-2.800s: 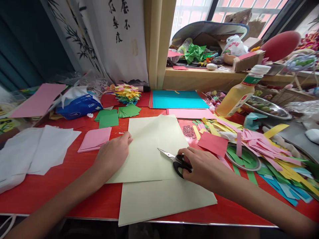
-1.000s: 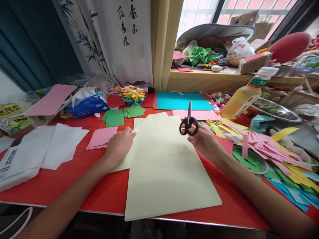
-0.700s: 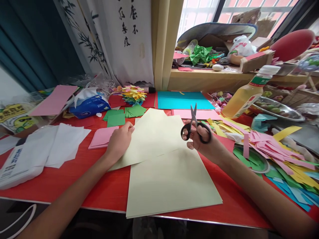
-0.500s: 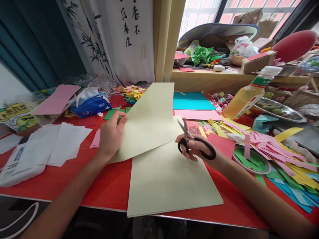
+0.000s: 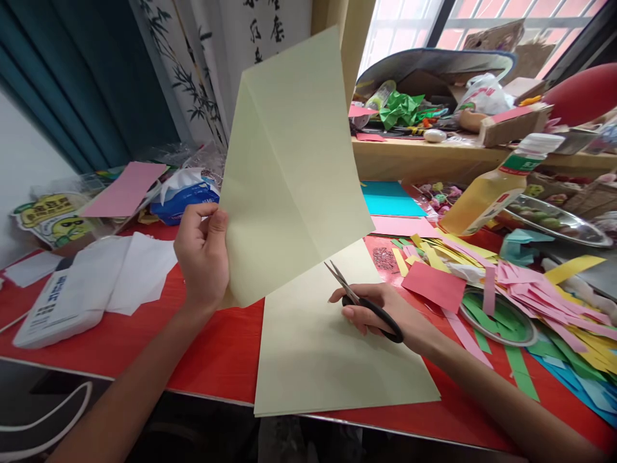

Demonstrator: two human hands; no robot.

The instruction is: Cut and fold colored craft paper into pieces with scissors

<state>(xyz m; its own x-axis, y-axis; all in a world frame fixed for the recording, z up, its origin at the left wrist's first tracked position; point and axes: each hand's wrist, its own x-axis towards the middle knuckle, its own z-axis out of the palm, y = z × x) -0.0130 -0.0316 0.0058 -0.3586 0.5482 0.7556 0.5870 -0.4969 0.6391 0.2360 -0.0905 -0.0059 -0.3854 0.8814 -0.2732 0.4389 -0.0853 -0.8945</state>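
My left hand (image 5: pixel 203 254) pinches the left edge of a pale yellow-green sheet of paper (image 5: pixel 289 173). The sheet is raised and tilted, with a fold line running down its middle. In my right hand (image 5: pixel 378 312) is a pair of scissors (image 5: pixel 354 298) with black handles, its blades slightly apart and their tips just below the sheet's lower edge. Under the scissors lies a stack of the same pale paper (image 5: pixel 332 366), reaching the table's front edge. The raised sheet hides the stack's far part.
Paper strips (image 5: pixel 540 292) and a tape roll (image 5: pixel 530 334) spread over the right of the red table (image 5: pixel 212 360). Behind them stand a juice bottle (image 5: pixel 486 193) and a metal plate (image 5: pixel 592 238). On the left are a tissue pack (image 5: pixel 180 202) and white sheets (image 5: pixel 144 270).
The pale sheet has been lifted and opened out at its fold, now standing higher. My right hand and the scissors have dropped slightly, and the blades have come closer together.
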